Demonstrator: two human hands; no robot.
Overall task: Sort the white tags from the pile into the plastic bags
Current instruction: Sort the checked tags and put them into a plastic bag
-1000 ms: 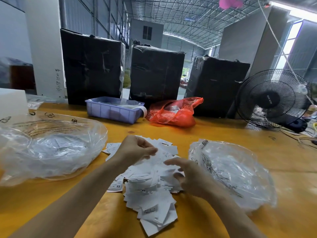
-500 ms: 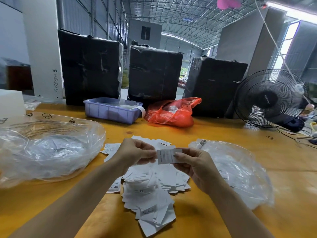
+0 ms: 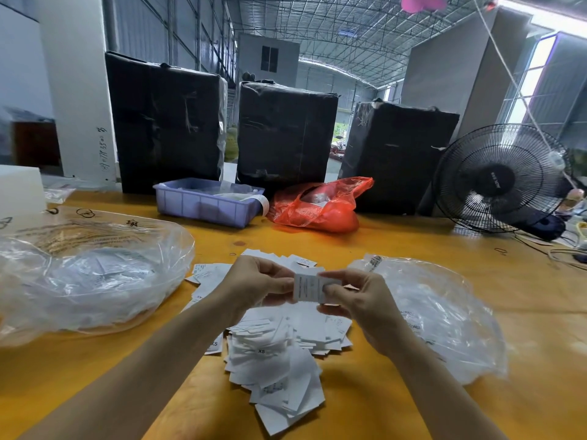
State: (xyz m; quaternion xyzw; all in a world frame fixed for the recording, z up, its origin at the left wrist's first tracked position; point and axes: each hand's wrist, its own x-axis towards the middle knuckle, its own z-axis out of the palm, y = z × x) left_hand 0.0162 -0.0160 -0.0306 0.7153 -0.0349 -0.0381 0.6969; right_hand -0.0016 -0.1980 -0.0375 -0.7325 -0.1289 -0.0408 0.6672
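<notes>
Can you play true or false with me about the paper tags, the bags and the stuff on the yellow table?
1. Both hands hold one white tag above the pile. True.
2. The fan stands at the table's left end. False: it is on the right.
3. A clear bag lies on each side of the pile. True.
4. The red bag sits inside the purple tray. False: it lies beside it, on the table.
</notes>
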